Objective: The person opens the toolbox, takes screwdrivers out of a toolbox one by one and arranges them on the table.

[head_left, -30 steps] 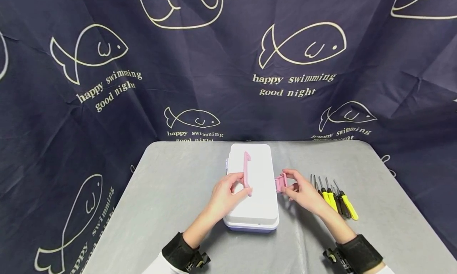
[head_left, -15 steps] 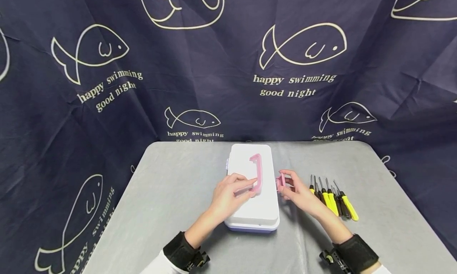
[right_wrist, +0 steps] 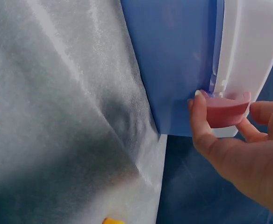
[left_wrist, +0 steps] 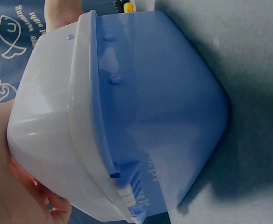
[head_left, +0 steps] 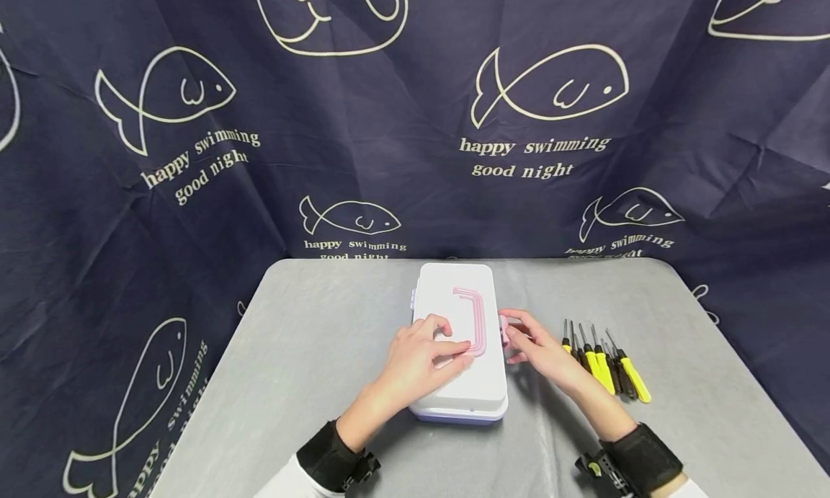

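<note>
A storage box with a white lid (head_left: 454, 379) and a blue base (left_wrist: 169, 93) stands lengthwise on the table, its lid down. The pink carrying handle (head_left: 480, 318) lies folded flat on the lid, toward the right side. My left hand (head_left: 418, 354) rests over the lid, with fingertips at the handle's near end. On the box's right side, my right hand (head_left: 541, 347) pinches the pink latch (right_wrist: 225, 113) between thumb and fingers. The right wrist view shows the latch upright across the seam where lid meets base.
Several screwdrivers (head_left: 606, 365) with yellow or black handles lie in a group to the right of my right hand. A grey cloth covers the table (head_left: 311, 339). Behind hangs a dark blue curtain (head_left: 415, 123) with fish drawings.
The handle has swung from upright down to the right, flat onto the lid, with my left fingers following. The right hand has swung the latch inward from sticking out to against the box.
</note>
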A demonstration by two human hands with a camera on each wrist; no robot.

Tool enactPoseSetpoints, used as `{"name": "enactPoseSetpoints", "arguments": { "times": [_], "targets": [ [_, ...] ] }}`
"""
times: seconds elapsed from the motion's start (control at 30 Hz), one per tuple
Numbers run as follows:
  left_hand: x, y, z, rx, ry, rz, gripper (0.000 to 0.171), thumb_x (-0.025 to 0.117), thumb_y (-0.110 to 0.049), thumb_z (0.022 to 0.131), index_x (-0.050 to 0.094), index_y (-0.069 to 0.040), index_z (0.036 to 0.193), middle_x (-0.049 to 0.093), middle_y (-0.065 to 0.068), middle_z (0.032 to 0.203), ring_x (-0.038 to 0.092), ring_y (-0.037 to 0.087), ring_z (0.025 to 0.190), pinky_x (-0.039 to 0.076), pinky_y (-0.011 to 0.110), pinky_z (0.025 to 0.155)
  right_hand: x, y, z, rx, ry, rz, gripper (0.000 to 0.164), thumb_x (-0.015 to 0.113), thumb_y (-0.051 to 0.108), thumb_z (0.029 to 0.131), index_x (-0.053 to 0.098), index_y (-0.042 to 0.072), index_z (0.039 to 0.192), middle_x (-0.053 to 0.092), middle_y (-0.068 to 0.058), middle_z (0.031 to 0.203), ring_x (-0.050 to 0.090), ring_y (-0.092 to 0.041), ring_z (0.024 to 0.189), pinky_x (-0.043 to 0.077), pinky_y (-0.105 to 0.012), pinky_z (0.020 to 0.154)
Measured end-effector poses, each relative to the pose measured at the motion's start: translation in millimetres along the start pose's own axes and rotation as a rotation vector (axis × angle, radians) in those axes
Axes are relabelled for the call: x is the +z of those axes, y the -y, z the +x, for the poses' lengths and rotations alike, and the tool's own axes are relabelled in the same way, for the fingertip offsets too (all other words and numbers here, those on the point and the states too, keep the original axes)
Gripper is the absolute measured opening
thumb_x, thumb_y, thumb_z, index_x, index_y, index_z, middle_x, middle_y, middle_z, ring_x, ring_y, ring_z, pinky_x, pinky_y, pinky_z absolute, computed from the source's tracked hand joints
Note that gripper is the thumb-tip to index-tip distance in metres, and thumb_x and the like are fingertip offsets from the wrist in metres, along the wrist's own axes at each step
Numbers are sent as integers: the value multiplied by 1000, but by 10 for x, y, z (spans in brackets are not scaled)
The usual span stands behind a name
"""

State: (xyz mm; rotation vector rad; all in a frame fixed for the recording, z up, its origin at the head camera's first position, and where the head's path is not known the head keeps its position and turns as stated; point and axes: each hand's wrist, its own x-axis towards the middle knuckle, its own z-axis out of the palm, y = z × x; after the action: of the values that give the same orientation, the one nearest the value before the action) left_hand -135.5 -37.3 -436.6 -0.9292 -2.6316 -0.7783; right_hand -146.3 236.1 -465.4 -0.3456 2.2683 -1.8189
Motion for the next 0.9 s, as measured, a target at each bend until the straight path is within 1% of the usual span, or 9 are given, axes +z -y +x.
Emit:
{"name": "enactPoseSetpoints", "arguments": {
  "times": [0.1, 0.17, 0.27, 0.33, 0.47, 0.57, 0.7, 0.83, 0.9],
  "targets": [
    [20, 14, -18, 17, -20, -7, 22, 75, -42, 94, 82, -33, 113, 58, -4, 113, 56, 15, 97, 41, 35, 78, 21, 2, 18, 24, -39, -10, 46, 51, 14, 110, 39, -3, 151, 52, -37, 137, 66, -24, 93, 61, -46, 79],
    [34, 26, -30, 27, -40, -14, 21, 75, -38, 94, 82, -32, 113, 58, -3, 114, 56, 16, 99, 42, 37, 79, 33, 12, 34, 46, -61, -23, 50, 53, 15, 109, 36, -5, 152, 53, -37, 137, 66, -22, 93, 61, -42, 77],
    [54, 43, -45, 33, -60, -25, 21, 74, -35, 94, 82, -31, 114, 59, -2, 115, 56, 17, 101, 42, 38, 81, 50, 35, 64, 81, -91, -50, 53, 57, 16, 108, 35, -9, 149, 55, -37, 134, 66, -22, 92, 60, -36, 75],
    [66, 53, -50, 26, -64, -30, 21, 73, -34, 95, 81, -32, 114, 59, -3, 116, 56, 17, 102, 42, 38, 81, 54, 50, 79, 91, -91, -78, 52, 57, 15, 107, 36, -14, 145, 56, -36, 131, 66, -24, 92, 60, -34, 74],
    [77, 56, -59, 4, -61, -35, 22, 71, -35, 96, 81, -33, 115, 58, -4, 117, 56, 17, 102, 41, 38, 82, 69, 52, 101, 121, -79, -109, 47, 59, 13, 105, 42, -16, 138, 58, -33, 125, 67, -27, 92, 61, -37, 75],
    [76, 46, -63, -6, -61, -40, 21, 69, -36, 97, 81, -33, 115, 59, -5, 116, 55, 16, 102, 40, 37, 81, 76, 29, 104, 146, -59, -84, 46, 59, 11, 105, 41, -16, 138, 58, -34, 126, 67, -27, 93, 61, -41, 78],
    [81, 40, -67, -5, -73, -50, 21, 69, -35, 97, 82, -32, 113, 59, -4, 115, 55, 16, 100, 39, 36, 80, 66, 12, 101, 147, -38, -70, 45, 56, 10, 107, 40, -18, 137, 60, -36, 126, 68, -27, 100, 60, -45, 81],
    [92, 45, -71, -8, -80, -54, 20, 70, -34, 97, 82, -32, 113, 59, -5, 114, 55, 16, 100, 38, 35, 79, 66, 9, 113, 148, -39, -72, 46, 56, 10, 106, 44, -23, 136, 63, -35, 126, 70, -30, 105, 60, -44, 88],
    [99, 50, -69, -11, -79, -57, 21, 70, -33, 97, 82, -32, 113, 59, -5, 114, 55, 16, 100, 38, 35, 79, 71, 12, 121, 160, -46, -55, 47, 57, 10, 106, 45, -24, 136, 63, -35, 126, 70, -30, 105, 59, -42, 92]
  ]
}}
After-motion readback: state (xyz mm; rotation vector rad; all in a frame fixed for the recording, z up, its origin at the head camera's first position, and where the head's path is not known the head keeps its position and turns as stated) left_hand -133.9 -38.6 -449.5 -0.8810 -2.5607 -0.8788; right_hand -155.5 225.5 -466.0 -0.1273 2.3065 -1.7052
